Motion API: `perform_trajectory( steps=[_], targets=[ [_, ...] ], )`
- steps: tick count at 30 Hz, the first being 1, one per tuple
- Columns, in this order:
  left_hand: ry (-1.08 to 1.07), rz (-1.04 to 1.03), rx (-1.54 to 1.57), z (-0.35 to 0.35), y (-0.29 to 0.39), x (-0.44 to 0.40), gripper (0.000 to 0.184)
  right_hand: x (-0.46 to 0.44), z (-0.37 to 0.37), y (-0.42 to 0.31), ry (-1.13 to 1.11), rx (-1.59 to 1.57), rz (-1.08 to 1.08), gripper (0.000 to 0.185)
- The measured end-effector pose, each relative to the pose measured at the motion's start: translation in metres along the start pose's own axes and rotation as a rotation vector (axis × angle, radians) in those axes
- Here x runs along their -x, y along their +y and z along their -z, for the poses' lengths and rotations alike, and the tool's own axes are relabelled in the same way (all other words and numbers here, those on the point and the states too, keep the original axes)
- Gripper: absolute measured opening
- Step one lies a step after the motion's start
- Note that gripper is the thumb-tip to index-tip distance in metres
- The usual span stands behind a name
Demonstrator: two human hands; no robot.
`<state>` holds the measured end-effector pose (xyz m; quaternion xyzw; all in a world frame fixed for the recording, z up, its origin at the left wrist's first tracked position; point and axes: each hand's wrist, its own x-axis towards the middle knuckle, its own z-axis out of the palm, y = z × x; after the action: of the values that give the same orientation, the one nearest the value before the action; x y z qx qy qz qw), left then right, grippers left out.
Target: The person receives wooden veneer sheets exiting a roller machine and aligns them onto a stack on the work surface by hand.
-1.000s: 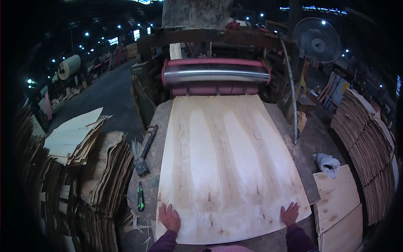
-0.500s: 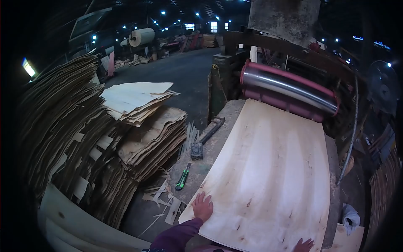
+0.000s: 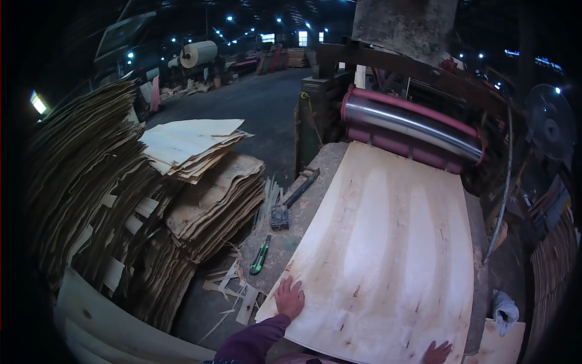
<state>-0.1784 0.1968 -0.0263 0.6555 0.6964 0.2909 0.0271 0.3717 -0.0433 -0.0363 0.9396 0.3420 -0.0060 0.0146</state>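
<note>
A broad pale wood veneer sheet [image 3: 388, 255] lies on the worktable, its far edge at the roller machine [image 3: 412, 127] with a shiny metal roller between pink ones. My left hand [image 3: 289, 298] rests flat on the sheet's near left corner, fingers spread. At the near right edge, my right hand [image 3: 437, 352] lies on the same sheet with its fingers apart; its lower part runs out of view. Left of the sheet, a green and black utility knife [image 3: 260, 258] and a hammer-like tool with a dark block head [image 3: 280, 217] lie on the table.
Tall stacks of veneer [image 3: 212, 206] stand to the left, with loose scraps [image 3: 245, 303] between them and the table [image 3: 330, 164]. A metal rod [image 3: 503, 200] rises along the right side. A white plastic bag [image 3: 504, 312] and a fan [image 3: 550, 124] are also on the right.
The whole view has shifted slightly left. Both hands stay flat on the veneer sheet, and the sheet shows no clear movement against the rollers.
</note>
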Motion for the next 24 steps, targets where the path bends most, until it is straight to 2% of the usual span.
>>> perform_trajectory(
  steps=[24],
  targets=[
    [0.013,-0.006,-0.004,0.002,0.002,0.000,0.039,0.003,0.016,-0.010,-0.012,-0.033,-0.066,0.084]
  ],
)
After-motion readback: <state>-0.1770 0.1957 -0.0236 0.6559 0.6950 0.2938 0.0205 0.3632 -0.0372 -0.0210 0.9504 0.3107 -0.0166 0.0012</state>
